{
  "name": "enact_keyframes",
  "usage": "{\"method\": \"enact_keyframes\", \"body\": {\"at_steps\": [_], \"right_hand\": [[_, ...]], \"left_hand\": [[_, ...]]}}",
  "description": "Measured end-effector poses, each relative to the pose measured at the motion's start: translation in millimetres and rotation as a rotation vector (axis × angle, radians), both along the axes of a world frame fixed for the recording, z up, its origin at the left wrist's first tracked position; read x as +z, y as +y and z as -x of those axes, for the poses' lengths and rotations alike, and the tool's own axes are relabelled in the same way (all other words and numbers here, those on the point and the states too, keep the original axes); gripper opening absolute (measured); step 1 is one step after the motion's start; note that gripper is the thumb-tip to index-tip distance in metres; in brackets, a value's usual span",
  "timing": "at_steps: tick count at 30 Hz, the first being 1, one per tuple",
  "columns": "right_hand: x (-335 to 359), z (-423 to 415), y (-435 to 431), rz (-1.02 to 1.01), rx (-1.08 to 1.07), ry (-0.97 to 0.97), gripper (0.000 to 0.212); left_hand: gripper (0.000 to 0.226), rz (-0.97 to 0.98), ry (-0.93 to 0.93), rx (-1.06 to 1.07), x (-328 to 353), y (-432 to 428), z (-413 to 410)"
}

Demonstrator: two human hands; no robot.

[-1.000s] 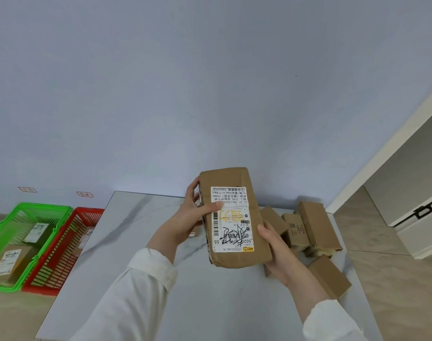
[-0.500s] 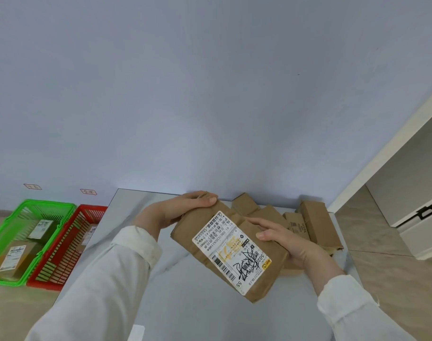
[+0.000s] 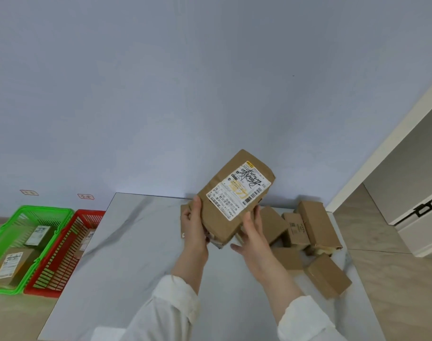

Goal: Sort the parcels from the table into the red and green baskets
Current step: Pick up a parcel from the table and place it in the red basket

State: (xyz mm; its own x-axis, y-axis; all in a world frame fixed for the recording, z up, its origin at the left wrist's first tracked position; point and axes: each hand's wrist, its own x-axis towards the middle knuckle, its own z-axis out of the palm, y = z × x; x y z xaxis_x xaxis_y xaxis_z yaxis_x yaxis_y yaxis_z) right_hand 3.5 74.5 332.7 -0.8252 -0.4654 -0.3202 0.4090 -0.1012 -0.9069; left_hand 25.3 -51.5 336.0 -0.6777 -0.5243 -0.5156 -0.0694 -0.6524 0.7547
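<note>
A brown paper parcel (image 3: pixel 222 219) with a white shipping label is held up above the marble table (image 3: pixel 126 254), tilted with its top end leaning right. My left hand (image 3: pixel 194 230) grips its lower left edge. My right hand (image 3: pixel 253 233) supports its lower right side. Several brown cardboard parcels (image 3: pixel 310 222) lie in a heap at the table's right. On the floor to the left stand the green basket (image 3: pixel 3 232) and the red basket (image 3: pixel 60 252), each holding labelled parcels.
A pale blue wall runs behind the table. Two small red-and-white tags (image 3: pixel 85 196) are stuck on it above the baskets. A white door frame (image 3: pixel 382 148) and a cabinet with a black handle (image 3: pixel 424 210) stand at the right. Tiled floor surrounds the table.
I have turned the parcel around in both hands. Its label now reads upside down and the parcel is raised higher, tilted to the right. My hands have shifted to its lower end.
</note>
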Motion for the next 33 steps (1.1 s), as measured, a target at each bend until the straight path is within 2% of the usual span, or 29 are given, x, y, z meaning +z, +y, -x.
{"method": "enact_keyframes", "body": {"at_steps": [2, 5, 9, 14, 19, 24, 33], "right_hand": [[2.2, -3.4, -8.2, 0.052, -0.065, 0.019, 0.088], [3.3, 3.2, -8.5, 0.072, -0.138, 0.038, 0.08], [6.2, 17.5, 3.2, 0.053, -0.136, 0.028, 0.095], [10.5, 23.8, 14.2, 0.046, -0.075, 0.028, 0.088], [5.6, 18.8, 11.1, 0.106, -0.128, 0.006, 0.076], [-0.6, 12.3, 14.1, 0.147, -0.172, -0.01, 0.068], [1.1, 9.5, 15.4, 0.125, -0.188, -0.006, 0.065]], "left_hand": [[0.038, -0.011, 0.008, 0.031, 0.1, 16.7, -0.9], [0.051, -0.019, 0.029, 0.008, 0.2, 29.9, -6.3], [0.059, 0.088, 0.005, -0.137, -11.3, 13.5, -8.1], [0.093, 0.199, 0.111, -0.314, -17.0, -11.1, -2.7], [0.093, 0.213, 0.221, -0.407, -6.8, 3.3, -5.4], [0.106, 0.175, 0.199, -0.395, -12.1, 6.6, -4.0], [0.098, 0.16, 0.181, -0.371, -13.3, 9.1, -3.5]]}}
